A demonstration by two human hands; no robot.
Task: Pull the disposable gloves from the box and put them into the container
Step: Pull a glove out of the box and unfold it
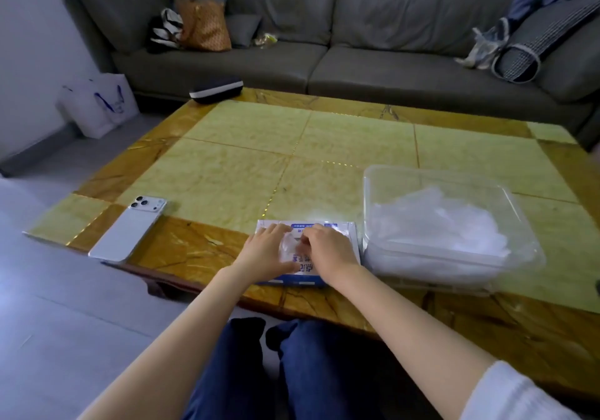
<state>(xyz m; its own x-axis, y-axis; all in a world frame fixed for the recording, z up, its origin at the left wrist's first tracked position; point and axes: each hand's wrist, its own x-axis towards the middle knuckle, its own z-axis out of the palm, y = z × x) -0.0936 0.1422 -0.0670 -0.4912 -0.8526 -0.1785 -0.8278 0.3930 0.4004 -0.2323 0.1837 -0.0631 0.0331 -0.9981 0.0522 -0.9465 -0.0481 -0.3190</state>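
A white and blue glove box point(344, 229) lies flat near the table's front edge. My left hand point(266, 252) rests on its top with fingers spread, holding it down. My right hand point(326, 249) is over the box's opening, its fingertips pinching a clear plastic glove point(290, 244) that sticks out between both hands. Just right of the box stands a clear plastic container point(389, 176) with a heap of clear gloves point(448, 224) inside it.
A white phone point(128, 229) lies face down at the table's front left. A dark case point(216, 88) sits on the far left corner. Behind the marble table point(324, 146) runs a grey sofa point(324, 46) with bags. My knees are under the front edge.
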